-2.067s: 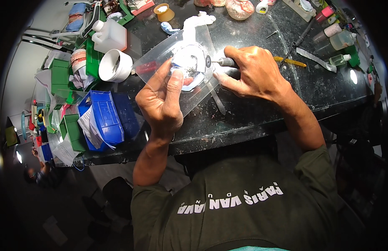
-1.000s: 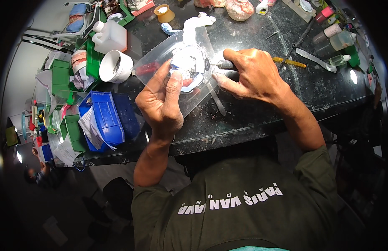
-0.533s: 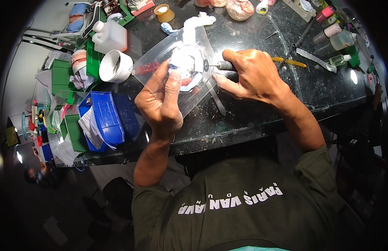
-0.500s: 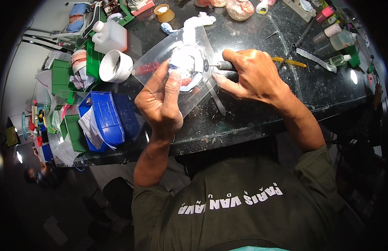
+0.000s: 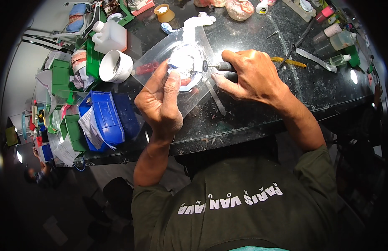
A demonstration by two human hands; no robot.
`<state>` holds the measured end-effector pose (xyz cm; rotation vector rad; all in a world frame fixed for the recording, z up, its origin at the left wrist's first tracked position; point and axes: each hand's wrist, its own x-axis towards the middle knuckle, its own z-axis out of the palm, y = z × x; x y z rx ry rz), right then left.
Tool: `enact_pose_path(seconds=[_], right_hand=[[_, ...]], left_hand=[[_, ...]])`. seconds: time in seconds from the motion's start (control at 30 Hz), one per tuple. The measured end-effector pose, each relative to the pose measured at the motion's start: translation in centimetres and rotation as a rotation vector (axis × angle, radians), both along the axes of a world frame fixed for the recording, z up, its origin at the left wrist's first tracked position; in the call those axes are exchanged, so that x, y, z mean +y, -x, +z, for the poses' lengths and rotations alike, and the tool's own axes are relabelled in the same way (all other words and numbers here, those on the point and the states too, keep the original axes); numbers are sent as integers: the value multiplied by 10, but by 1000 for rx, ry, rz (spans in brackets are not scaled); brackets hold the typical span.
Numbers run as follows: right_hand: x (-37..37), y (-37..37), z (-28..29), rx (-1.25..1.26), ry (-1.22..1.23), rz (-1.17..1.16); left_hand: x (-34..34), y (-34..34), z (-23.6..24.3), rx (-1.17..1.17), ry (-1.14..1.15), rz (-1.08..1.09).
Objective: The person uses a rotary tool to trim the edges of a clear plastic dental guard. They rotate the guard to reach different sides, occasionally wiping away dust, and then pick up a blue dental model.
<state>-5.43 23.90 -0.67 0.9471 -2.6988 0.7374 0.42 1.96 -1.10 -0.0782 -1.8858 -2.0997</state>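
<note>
My left hand [image 5: 162, 104] pinches a clear square plastic sheet [image 5: 149, 52] with a bright white, blue-edged moulded piece [image 5: 185, 58] at its middle, thumb on the piece. My right hand [image 5: 250, 75] is wrapped round a rotary handpiece [image 5: 222, 65], whose small dark disc [image 5: 205, 65] is at the right edge of the white piece; whether it touches I cannot tell. A thin metal spatula [image 5: 217, 101] lies on the black bench [image 5: 244, 121] beside the sheet, and a yellow strip [image 5: 293, 62] lies beyond my right hand.
At left are a jug [image 5: 110, 37], a white tub [image 5: 114, 65], blue bins [image 5: 106, 117], green bins [image 5: 75, 134] and tooth models [image 5: 77, 19]. Pots [image 5: 164, 14] stand at the back, several bottles [image 5: 342, 40] at right. A person [image 5: 39, 173] is at far left, another's hand [image 5: 377, 91] at far right.
My left hand, with the sheet and white piece, has shifted very slightly left. My right hand has barely moved. At the far right rim, another person's hand and arm have come into clearer view.
</note>
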Motion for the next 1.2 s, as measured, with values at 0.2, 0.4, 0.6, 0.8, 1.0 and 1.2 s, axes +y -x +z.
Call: enact_pose_path(seconds=[0.2, 0.4, 0.6, 0.8, 1.0, 1.2], right_hand=[[0, 0, 0, -16, -17, -6], [0, -1, 0, -21, -23, -13], [-1, -1, 1, -35, -19, -13], [-2, -2, 0, -31, -17, -12], [-2, -2, 0, -28, -22, -12], [-2, -3, -2, -15, -36, -10]], left_hand=[[1, 0, 0, -9, -13, -2], [0, 0, -2, -8, -23, 5], [0, -1, -1, -8, -26, 8], [0, 0, -1, -11, -27, 12], [1, 1, -2, 12, 13, 35], [2, 1, -2, 18, 30, 57]])
